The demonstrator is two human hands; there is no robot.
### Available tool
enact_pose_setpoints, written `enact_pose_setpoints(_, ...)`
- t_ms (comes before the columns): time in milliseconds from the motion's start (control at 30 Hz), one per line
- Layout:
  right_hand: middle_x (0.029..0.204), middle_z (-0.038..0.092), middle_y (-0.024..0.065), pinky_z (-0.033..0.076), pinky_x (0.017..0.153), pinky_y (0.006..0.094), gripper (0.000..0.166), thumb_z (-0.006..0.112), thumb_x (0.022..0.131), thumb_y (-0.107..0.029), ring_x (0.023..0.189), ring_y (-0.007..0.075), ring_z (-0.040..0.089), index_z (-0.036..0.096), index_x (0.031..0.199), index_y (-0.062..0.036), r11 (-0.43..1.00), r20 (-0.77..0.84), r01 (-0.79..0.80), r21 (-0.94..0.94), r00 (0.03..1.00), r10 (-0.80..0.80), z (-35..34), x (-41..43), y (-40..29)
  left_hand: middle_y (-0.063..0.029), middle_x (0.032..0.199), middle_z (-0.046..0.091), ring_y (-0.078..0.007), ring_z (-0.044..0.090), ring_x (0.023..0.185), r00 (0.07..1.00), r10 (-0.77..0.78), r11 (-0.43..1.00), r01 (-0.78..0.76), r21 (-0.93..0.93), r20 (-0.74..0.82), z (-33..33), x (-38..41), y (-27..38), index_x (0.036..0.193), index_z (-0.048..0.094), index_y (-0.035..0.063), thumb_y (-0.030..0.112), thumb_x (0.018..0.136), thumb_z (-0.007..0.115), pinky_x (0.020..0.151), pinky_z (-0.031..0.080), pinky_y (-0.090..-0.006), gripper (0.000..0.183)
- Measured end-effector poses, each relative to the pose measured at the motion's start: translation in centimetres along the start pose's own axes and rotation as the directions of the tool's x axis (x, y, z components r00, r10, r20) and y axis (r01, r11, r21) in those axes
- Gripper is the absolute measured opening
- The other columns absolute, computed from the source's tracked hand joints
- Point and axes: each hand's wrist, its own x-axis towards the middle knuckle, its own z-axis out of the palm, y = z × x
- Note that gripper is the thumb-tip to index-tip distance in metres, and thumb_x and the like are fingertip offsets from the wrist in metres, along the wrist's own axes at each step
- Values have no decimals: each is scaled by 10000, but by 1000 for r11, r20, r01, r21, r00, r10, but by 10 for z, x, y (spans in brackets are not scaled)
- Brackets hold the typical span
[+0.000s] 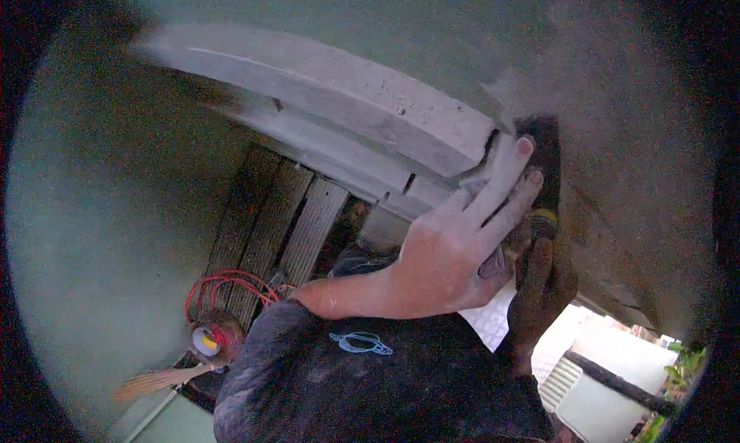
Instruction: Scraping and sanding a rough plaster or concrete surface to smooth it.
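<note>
My left hand, coated in pale dust, reaches across with two fingers stretched out beside the broken-looking end of a pale masonry ledge. Its fingertips lie against or just before a dark power tool with a yellow ring; whether they grip it is unclear. My right hand, in deep shadow, is wrapped around the lower part of that tool. The tool's working end is hidden by dust and my left fingers. A lower pale ledge runs under the upper one, with dark gaps along it.
Thick dust clouds the view. Grooved deck boards lie below the ledges. At lower left are a looped red cord, a roll of tape and a wooden-handled brush. A bright outdoor area with a white wall shows at lower right.
</note>
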Motion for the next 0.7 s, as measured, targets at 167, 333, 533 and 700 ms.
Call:
enact_pose_setpoints(167,641,579,33,367,539,281,256,582,1043,-166,594,88,461,697,1042,62,997,81,-9,-71,997,15,8,16,-19,-207,1622,352,-323,606,753,996,-80,987,85,136,-41,-22,13,7,1486,486,19,94,635,673,701,556,-395,874)
enact_pose_setpoints(333,714,597,29,394,572,300,278,617,1033,-208,646,103,487,703,1118,43,999,53,-17,46,998,14,-9,4,2,-202,1621,358,-313,597,725,1000,-23,999,24,31,-10,-6,7,3,1492,484,22,98,640,665,690,556,-409,875)
enact_pose_setpoints(533,835,698,80,482,664,299,292,612,1033,-214,739,133,579,701,1129,46,991,57,8,-137,998,0,9,23,-41,-179,1629,358,-282,571,691,983,-60,973,96,208,-174,-20,12,1,1495,491,39,146,661,686,648,541,-372,863)
enact_pose_setpoints(700,976,738,125,519,721,312,318,580,1049,-229,841,151,628,696,1163,44,991,-31,-119,63,992,121,-1,-2,-17,-141,1648,336,-276,548,667,995,-74,990,65,121,67,0,0,5,1499,493,64,138,680,704,605,525,-356,849)
